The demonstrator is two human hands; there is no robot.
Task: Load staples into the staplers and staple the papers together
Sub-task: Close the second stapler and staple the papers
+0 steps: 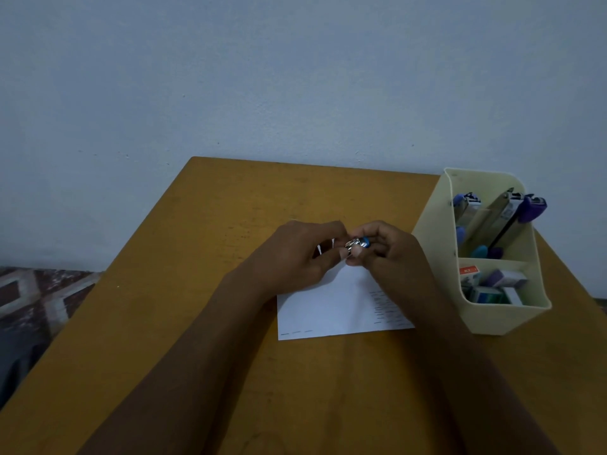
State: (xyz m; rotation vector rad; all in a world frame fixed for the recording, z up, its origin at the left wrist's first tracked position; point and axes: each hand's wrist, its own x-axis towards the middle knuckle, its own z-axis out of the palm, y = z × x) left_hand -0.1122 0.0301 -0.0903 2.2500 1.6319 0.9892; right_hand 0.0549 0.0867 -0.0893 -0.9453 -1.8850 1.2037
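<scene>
The work looks midway, judged from how things lie. Both hands meet just above the far edge of the papers (pixel 335 310), which lie flat on the table (pixel 230 372). The right hand (pixel 391 254) is curled round a small blue stapler (pixel 359 243), and the left hand (pixel 295 254) has thumb and fingertips pinched at its silver front end. Whether staples are going in or the paper's edge is being fed to it, I cannot tell. Short dark dashes run along the sheet's near-left edge and its right side; they may be staples already driven, but they are too small to be sure. Several more staplers (pixel 502 218) stand in the back compartment of a cream organizer (pixel 505 320) to the right of the papers, with staple boxes (pixel 492 284) in its front compartment, so more loading probably remains. The table is a mustard-yellow top pushed against a plain pale blue wall (pixel 262 77); a patterned surface (pixel 39 297) shows low at the left.
</scene>
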